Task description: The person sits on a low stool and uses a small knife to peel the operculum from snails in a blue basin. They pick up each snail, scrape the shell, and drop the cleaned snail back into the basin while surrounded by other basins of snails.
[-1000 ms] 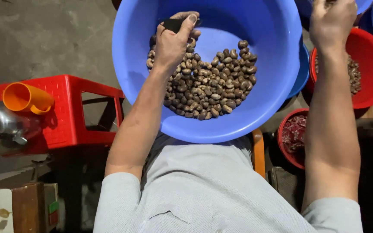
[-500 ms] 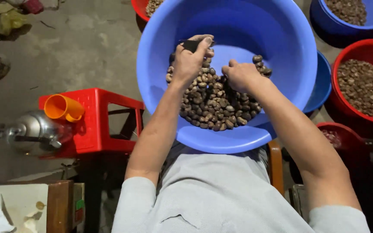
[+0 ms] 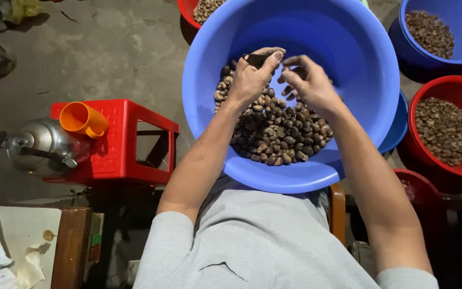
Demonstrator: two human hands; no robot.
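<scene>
My left hand (image 3: pixel 249 80) gripped a dark tool (image 3: pixel 255 60) over the nuts (image 3: pixel 276 128) in the blue basin (image 3: pixel 359 80) on my lap, my right hand (image 3: pixel 308 80) pinching something unseen close beside it, so a slip might nick my fingertips.

Nut-sorting workshop: nut-filled basins (image 3: pixel 445 80), concrete floor (image 3: pixel 108 59)
</scene>
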